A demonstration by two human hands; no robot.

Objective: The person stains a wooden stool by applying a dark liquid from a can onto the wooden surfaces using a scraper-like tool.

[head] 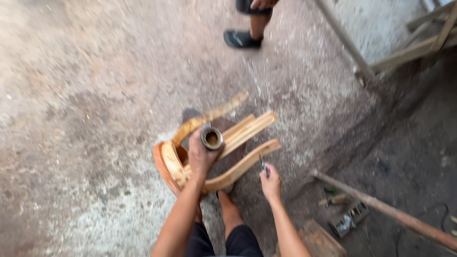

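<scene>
Left hand [202,154] wraps a small tin [212,138] against the bare wooden chair frame [223,143]; right hand [270,183] pinches a brush [262,163]. Wood looks uncoated.

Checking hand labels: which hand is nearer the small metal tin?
Left. The left hand grips the metal tin against the wooden chair frame; the right hand is apart, lower right.

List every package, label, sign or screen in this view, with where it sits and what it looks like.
None that can be made out. The left hand holds a small open can whose side is hidden; the blurred grey tool on the ground at lower right shows no clear label.
</scene>
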